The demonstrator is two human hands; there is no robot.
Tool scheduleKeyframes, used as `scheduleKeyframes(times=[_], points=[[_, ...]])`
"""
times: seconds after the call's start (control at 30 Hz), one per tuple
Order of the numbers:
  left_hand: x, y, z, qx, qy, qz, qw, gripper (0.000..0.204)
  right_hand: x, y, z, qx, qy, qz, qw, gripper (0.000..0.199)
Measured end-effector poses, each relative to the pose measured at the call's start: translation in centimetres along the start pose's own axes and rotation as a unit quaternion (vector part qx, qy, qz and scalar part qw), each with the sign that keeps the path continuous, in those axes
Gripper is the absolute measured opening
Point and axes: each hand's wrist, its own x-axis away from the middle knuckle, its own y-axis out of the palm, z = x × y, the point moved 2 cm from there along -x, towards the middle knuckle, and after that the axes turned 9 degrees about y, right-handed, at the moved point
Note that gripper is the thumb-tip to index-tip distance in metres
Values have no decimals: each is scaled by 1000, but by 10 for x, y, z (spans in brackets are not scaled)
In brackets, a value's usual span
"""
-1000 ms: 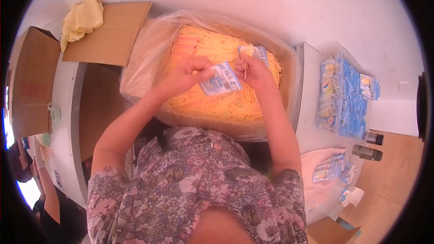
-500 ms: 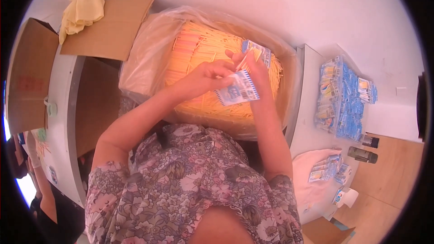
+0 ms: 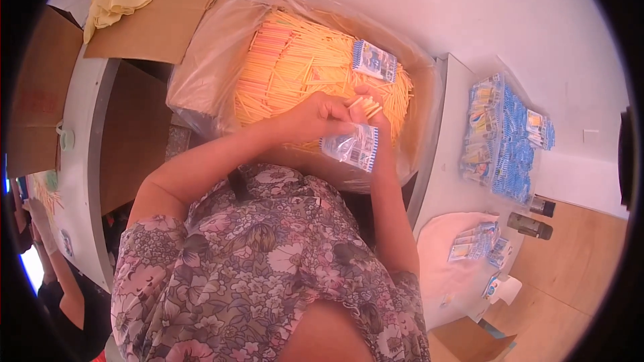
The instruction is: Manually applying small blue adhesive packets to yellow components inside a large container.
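A bag (image 3: 352, 145) is pinched by the left grip (image 3: 312, 118), unbagged sticks (image 3: 364, 106) by the right grip (image 3: 380, 123); packs (image 3: 515, 154) are already heaped.

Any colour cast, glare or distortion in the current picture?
Head view: warm pink cast over the pale wall; head view: shiny highlights on the held clear plastic packet with blue-striped edge; head view: fisheye bends the edge of the white tabletop at far left.

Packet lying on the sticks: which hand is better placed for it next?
Right, probably: the right hand is nearer that packet, though it holds sticks; the left hand is farther, pinching a clear bag.
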Motion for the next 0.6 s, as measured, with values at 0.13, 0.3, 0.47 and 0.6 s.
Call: scheduleKeyframes(times=[0.13,0.3,0.47,0.6], points=[[1,0,-3,-66,134,32,988,10,6,3,-16,162,-80,52,982,33],[1,9,8,-107,13,-21,994,4,3,1,-28,328,-167,123,922,20],[-1,10,-1,-82,60,-27,994,6,5,-6,-29,376,-240,174,878,17],[2,-2,-7,-4,-51,26,998,16,8,-40,-48,366,-116,236,893,14]])
